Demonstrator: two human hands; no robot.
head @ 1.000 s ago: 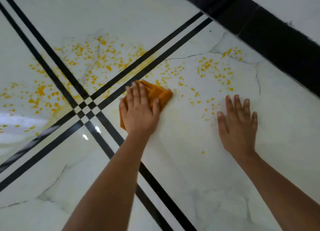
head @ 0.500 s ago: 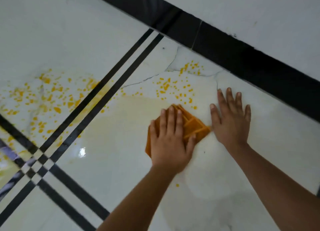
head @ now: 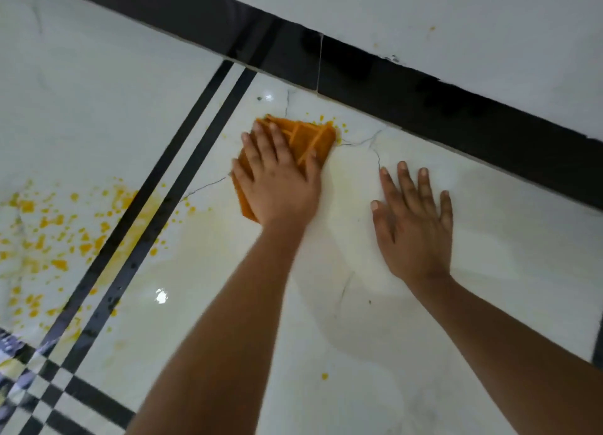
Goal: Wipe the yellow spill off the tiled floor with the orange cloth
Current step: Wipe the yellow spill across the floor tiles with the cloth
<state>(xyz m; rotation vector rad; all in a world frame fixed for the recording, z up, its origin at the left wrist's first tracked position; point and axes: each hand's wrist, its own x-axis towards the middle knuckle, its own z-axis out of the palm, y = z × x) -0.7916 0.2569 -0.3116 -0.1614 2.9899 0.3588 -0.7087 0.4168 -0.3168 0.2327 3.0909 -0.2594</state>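
The orange cloth [head: 310, 137], folded, lies flat on the white tiled floor [head: 359, 304] near the wall. My left hand [head: 277, 180] presses down on it with fingers spread, covering its near half. A few yellow drops [head: 321, 119] show just beyond the cloth's far edge. Most of the yellow spill [head: 49, 238] speckles the tile at the left, across the double black stripe [head: 156, 212]. A faint yellowish smear covers the tile behind the cloth. My right hand [head: 414, 225] rests flat on the floor to the right, fingers apart, holding nothing.
A black skirting band [head: 424, 101] runs diagonally along the base of the white wall [head: 456, 19], just beyond the cloth. Thin cracks cross the tile near the cloth. One lone yellow drop [head: 324, 376] lies near my left forearm. Black stripes cross at bottom left.
My left hand has pushed the cloth away from me toward the skirting, over the far drops. The view has shifted forward; my right hand stays flat on the floor.
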